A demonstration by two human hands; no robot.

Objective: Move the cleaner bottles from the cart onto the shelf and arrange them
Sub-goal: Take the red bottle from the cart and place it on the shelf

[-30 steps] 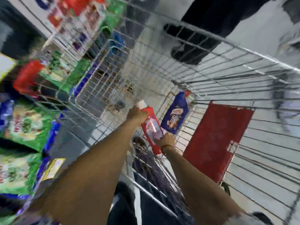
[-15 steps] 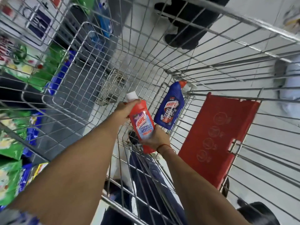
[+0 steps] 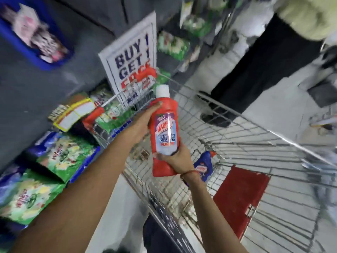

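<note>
A red cleaner bottle point(image 3: 165, 114) with a white cap and a pale label is held upright above the wire cart point(image 3: 255, 136). My left hand point(image 3: 140, 123) grips its upper body from the left side. My right hand point(image 3: 175, 158) holds its lower part from below. A blue cleaner bottle point(image 3: 203, 164) with a red cap lies inside the cart basket, just right of my right wrist. The grey shelf point(image 3: 27, 92) rises on the left.
Green detergent bags point(image 3: 62, 157) lie on the low shelf at left. A "BUY 1 GET 1" sign point(image 3: 131, 61) stands beyond the cart. A red child-seat flap point(image 3: 240, 196) is in the cart. A person's dark legs point(image 3: 246, 75) stand at the cart's far side.
Both hands have lifted the red bottle up out of the cart basket. The view has swung up toward the shelf and sign. The blue bottle stays in the cart.
</note>
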